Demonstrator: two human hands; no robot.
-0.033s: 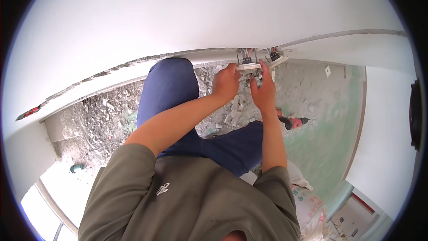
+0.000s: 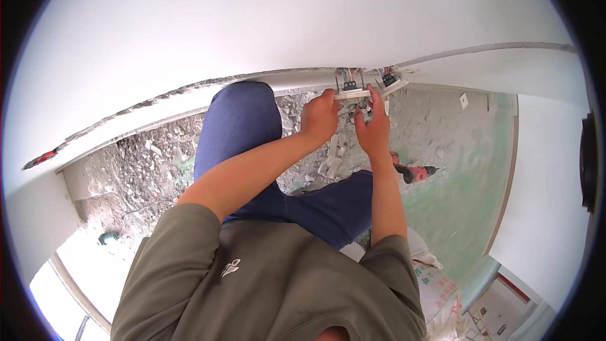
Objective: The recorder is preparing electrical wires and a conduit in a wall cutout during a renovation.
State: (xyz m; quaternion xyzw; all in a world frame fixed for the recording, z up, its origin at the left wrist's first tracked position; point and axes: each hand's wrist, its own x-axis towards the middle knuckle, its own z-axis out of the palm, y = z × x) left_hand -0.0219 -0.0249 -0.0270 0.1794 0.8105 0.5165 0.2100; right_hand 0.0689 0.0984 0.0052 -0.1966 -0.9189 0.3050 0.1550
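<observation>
A white wall socket plate (image 2: 351, 95) hangs out from the wall on its wires, its back with a black terminal block and two long screws facing the wall. My left hand (image 2: 320, 117) grips the plate's left end, fingers curled and thumb against it. My right hand (image 2: 374, 127) is at the right end, its index finger reaching up along the edge and the thumb bent below. Just right of it, a second socket plate (image 2: 396, 86) dangles tilted from its own wires, touched by neither hand.
A red and black cordless drill (image 2: 416, 173) lies on the floor to the right. Rubble (image 2: 148, 161) covers the floor along the wall. A small white plate (image 2: 464, 101) lies farther right. Bags (image 2: 439, 287) stand behind my right arm. A red tool (image 2: 41, 159) rests at the far left.
</observation>
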